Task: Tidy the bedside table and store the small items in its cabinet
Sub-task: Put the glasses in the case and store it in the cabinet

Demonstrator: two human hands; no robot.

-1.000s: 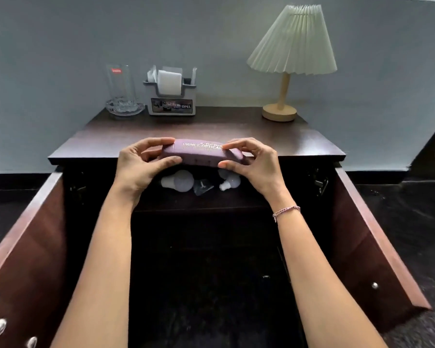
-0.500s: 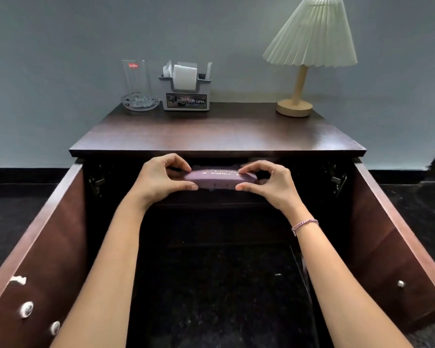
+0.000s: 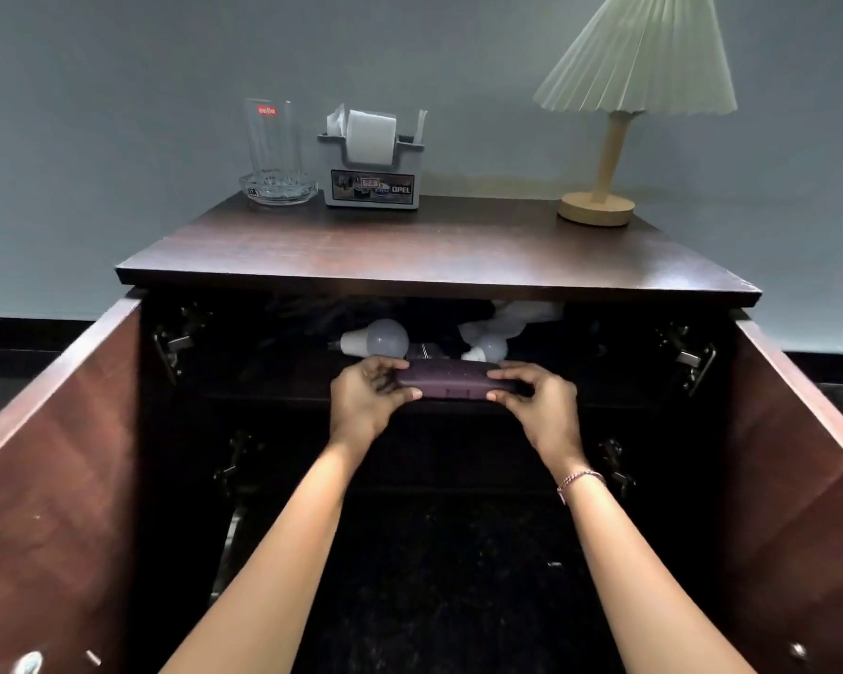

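A purple spectacle case is gripped at both ends: the left hand is curled round one end and the other end is pinched by the right hand. It is held at the front edge of the upper shelf inside the open cabinet. Whether it is already resting on the shelf cannot be told.

Two light bulbs are seen further back on the shelf, just behind the case — a larger bulb and a smaller bulb. If the case is pushed deeper, these round, smooth globes may be knocked and set rolling, and one could be cracked or sent off the shelf's front. If the case is released too near the shelf's edge, it may be tipped into the dark space below the shelf.

The case is long, round-edged and matt, and is judged to be hard-shelled. The bulbs are frosted white with narrow necks. The shelf is of dark wood, and something white and crumpled is seen towards the back of it.
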